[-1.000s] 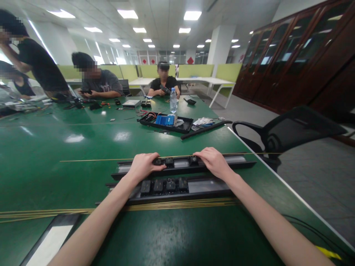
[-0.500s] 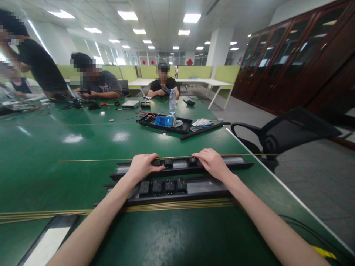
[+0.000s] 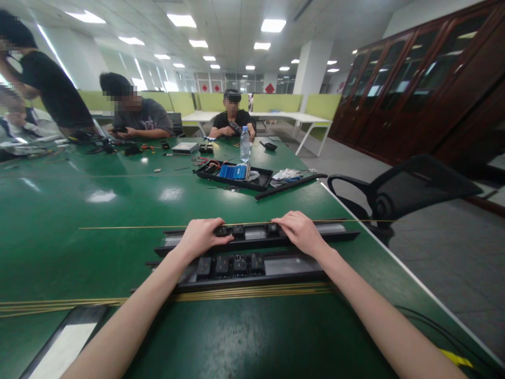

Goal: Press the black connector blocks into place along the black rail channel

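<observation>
our right hand [image 3: 302, 231] pinches a thin rod [image 3: 248, 223] extending past both hands; our left hand [image 3: 202, 235] curls against it, partly hiding a black block [image 3: 222, 231], so we cannot tell its grip.

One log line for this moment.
left hand: at rod; right hand: at rod; rod: extends past far channel; near channel: four blocks

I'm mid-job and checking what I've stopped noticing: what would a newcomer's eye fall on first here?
Probably the person's left hand and right hand at centre, both at the long thin yellow rod along the far black channel. Just nearer, four black blocks sit in a row in the near channel. Farther back, a clear bottle stands upright behind a black tray.
</observation>
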`<action>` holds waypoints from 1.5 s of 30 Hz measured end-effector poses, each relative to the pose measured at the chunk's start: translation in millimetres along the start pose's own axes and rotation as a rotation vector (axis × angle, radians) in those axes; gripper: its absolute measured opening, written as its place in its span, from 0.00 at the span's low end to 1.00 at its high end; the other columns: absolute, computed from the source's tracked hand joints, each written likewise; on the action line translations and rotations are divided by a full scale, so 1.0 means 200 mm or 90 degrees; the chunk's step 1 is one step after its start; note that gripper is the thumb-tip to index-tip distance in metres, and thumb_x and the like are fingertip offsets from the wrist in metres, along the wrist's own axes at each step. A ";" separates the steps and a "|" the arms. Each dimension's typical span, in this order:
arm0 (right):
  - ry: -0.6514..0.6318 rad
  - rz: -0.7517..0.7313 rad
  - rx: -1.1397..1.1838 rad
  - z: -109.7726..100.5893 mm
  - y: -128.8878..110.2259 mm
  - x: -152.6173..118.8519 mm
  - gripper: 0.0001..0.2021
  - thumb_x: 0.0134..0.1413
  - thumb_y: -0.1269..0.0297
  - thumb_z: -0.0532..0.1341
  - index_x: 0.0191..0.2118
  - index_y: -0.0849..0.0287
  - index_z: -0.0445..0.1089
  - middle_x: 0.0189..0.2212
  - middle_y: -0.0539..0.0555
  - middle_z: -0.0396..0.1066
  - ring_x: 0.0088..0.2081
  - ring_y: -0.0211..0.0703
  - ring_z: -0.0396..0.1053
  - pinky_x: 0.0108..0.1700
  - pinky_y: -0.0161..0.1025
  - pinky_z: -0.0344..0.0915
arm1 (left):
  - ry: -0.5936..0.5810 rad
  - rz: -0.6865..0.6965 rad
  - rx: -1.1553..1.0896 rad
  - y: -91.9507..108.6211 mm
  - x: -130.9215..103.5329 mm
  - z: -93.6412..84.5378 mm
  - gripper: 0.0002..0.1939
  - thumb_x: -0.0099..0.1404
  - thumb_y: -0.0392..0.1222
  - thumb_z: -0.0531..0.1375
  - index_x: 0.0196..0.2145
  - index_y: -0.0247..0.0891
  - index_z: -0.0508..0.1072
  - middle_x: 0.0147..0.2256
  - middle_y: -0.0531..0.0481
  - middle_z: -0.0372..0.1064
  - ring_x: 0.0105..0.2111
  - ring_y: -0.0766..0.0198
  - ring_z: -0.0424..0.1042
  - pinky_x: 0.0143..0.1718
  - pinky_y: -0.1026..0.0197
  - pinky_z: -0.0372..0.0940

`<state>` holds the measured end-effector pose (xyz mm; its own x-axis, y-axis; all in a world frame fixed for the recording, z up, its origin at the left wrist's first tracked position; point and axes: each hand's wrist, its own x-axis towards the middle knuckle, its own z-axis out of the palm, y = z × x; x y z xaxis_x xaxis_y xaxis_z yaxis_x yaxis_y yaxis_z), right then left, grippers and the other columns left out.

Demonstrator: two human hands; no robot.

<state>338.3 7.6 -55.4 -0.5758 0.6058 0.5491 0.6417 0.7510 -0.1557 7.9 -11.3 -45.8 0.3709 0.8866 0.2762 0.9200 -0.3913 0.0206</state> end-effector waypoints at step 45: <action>-0.008 0.007 0.006 -0.01 -0.01 0.01 0.14 0.67 0.69 0.52 0.49 0.58 0.74 0.37 0.56 0.77 0.39 0.46 0.69 0.43 0.45 0.62 | 0.024 -0.001 0.003 0.04 -0.02 -0.03 0.21 0.63 0.63 0.54 0.37 0.43 0.74 0.33 0.48 0.78 0.35 0.53 0.77 0.30 0.60 0.59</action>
<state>336.8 5.6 -52.9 -0.5745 0.6172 0.5375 0.6435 0.7465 -0.1693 12.8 -19.3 -40.5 0.3651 0.8770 0.3123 0.9209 -0.3894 0.0170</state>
